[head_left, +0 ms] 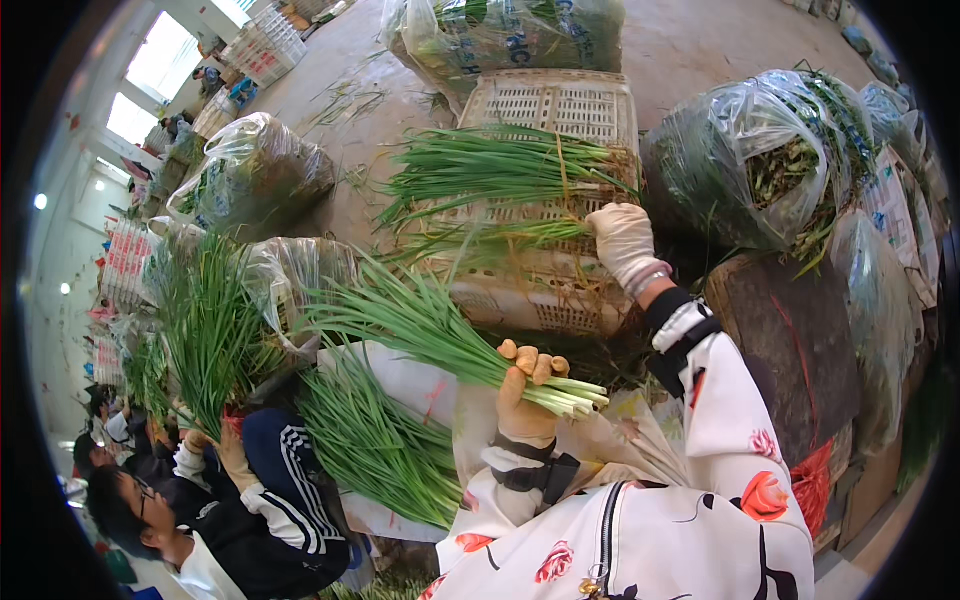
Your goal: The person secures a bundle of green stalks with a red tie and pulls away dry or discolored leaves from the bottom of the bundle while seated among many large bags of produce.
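Observation:
My gloved left hand (530,405) is wrapped round a bunch of green onions (425,325). Their pale, clean stem ends stick out to the right of my fingers, and the long leaves spread to the upper left. My right hand (622,240), in a light glove, reaches forward to an upturned white plastic crate (520,275). Its fingers close at the stem ends of a few thin green onions (530,234) there; the fingertips are partly hidden. Just beyond, a larger bundle of green onions (500,168) lies across the crate, with a straw-coloured strip over it.
More green onions (375,440) lie on a pale sheet left of my lap. A co-worker (220,520) sits at the lower left, holding an upright bunch (210,330). Stuffed plastic bags (760,160) stand to the right, far ahead and left. A dark board (790,340) is by my right arm.

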### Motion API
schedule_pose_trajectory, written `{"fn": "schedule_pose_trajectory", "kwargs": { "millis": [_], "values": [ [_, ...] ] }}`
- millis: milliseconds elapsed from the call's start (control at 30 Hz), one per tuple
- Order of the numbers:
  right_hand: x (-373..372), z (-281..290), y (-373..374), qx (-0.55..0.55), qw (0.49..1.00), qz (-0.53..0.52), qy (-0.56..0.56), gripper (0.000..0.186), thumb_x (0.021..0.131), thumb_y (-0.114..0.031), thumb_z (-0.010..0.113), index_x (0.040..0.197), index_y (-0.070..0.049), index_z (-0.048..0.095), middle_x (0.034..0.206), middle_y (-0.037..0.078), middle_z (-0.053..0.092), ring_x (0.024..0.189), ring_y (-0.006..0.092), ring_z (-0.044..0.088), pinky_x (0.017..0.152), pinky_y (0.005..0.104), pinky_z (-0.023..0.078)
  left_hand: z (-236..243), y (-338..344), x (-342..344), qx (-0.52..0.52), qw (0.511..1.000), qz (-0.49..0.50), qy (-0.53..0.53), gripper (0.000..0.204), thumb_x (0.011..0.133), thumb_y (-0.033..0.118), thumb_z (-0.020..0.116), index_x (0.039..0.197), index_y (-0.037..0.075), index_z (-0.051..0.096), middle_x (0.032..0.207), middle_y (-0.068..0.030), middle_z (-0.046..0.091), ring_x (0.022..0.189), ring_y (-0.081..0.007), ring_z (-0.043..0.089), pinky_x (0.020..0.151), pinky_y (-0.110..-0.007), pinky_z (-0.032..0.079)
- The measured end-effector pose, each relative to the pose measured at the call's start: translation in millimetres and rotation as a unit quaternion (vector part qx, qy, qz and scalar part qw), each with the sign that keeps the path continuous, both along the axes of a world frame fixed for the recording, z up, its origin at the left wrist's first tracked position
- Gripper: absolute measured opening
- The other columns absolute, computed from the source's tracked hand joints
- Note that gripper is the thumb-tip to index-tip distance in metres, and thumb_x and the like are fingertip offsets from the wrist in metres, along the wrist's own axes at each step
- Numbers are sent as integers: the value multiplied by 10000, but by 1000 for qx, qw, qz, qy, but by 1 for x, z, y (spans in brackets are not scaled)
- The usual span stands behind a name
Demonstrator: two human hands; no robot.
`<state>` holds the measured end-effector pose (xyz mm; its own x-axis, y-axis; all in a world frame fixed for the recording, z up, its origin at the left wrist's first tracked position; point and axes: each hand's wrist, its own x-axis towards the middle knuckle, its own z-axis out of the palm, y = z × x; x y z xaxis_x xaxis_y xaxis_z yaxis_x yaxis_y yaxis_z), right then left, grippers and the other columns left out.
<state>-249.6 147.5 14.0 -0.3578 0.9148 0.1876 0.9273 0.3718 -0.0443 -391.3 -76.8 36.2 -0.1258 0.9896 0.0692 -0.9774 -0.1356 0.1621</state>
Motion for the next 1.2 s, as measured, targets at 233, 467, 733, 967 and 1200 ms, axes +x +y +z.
{"fn": "schedule_pose_trajectory", "kwargs": {
  "millis": [233, 467, 733, 967, 1200],
  "values": [
    [48, 24, -14, -267, 636, -19, 724, 147, 919, -85, 534, 1002, -9, 627, 886, 28, 653, 825, 112, 593, 756, 249, 477, -2, 2, 0, -64, 997, 39, -6, 288, 871, 110, 624, 1146, 140, 546, 909, 25, 566, 787, -112, 553, 888, -358, 425],
    [68, 48, -36, 178, 925, -47, 333, 407, 717, -95, 681, 1114, -62, 599, 995, 180, 631, 959, 355, 580, 879, 401, 448, -3, 4, 0, -98, 993, 62, 14, 321, 872, 111, 621, 1182, 133, 540, 915, 12, 579, 797, -111, 564, 863, -347, 450],
    [16, 7, -55, 31, 999, 28, 32, 194, 741, -104, 635, 934, -89, 649, 813, 120, 638, 804, 297, 618, 725, 388, 492, -12, 14, 0, -108, 993, 42, 28, 292, 875, 67, 595, 1151, 139, 536, 969, 20, 597, 780, -92, 552, 823, -299, 465],
    [15, 37, -126, 0, 914, 62, 401, 208, 775, 21, 532, 964, -36, 600, 800, 169, 646, 671, 303, 627, 604, 381, 502, -26, 18, 5, -281, 953, 15, 113, 263, 863, -3, 593, 1094, 103, 528, 1046, -76, 634, 750, -154, 566, 760, -304, 494],
    [18, -1, -196, -366, 714, -49, 595, 165, 913, -111, 534, 1013, 7, 591, 688, 49, 620, 592, 102, 567, 586, 244, 455, -24, 19, 10, -317, 925, -92, 186, 140, 864, 75, 623, 982, 5, 654, 794, -31, 603, 683, -146, 562, 598, -279, 492]
  ]
}}
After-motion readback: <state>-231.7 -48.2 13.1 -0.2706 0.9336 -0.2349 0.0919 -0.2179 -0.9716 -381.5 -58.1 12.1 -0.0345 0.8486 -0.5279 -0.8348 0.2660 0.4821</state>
